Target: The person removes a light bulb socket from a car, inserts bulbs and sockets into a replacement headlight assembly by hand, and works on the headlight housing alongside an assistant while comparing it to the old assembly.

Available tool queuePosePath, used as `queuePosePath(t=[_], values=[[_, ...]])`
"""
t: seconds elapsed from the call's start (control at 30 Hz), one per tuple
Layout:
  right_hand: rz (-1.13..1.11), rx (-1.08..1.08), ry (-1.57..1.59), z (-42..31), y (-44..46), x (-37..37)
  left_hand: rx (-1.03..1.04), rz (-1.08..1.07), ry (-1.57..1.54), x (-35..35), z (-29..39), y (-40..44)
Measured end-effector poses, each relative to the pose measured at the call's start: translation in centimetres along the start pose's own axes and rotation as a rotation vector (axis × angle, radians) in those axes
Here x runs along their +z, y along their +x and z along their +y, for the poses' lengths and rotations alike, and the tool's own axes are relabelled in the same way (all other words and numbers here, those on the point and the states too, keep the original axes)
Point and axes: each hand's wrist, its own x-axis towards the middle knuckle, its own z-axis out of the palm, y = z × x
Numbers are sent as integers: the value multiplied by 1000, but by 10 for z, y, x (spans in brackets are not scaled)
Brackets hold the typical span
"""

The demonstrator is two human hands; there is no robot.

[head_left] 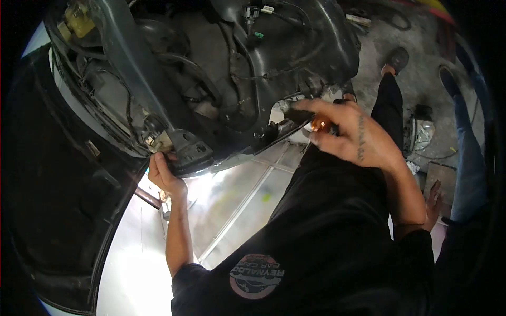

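My left hand (pixel 167 176) grips the edge of the car's dark front panel (pixel 192 152), its thumb on top and its other fingers partly hidden. My right hand (pixel 358 134) is curled around a small amber bulb (pixel 320 124), which shows between the index finger and thumb. The index finger points toward a silvery fitting (pixel 284 105) at the rim of the car body. My right fingertips are slightly blurred, so whether they touch the fitting I cannot tell.
A large black panel (pixel 58 184) stands at the left. Hoses and a black connector (pixel 252 13) lie in the car's open front. On the floor at right is a lamp unit (pixel 423 131). Another person's hand (pixel 434 200) and jeans leg (pixel 465 152) are beside me.
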Motion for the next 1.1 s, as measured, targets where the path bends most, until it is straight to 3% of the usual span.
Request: queuePosePath(t=[0.4, 0.6, 0.9, 1.1], values=[[209, 211, -138, 6, -40, -15, 41, 31, 55, -2, -6, -1], [286, 107, -178, 22, -54, -2, 79, 52, 47, 0, -5, 0], [161, 154, -177, 23, -60, 29, 94, 55, 97, -2, -10, -1], [223, 128, -215, 48, -73, 35, 88, 53, 31, 0, -8, -2]])
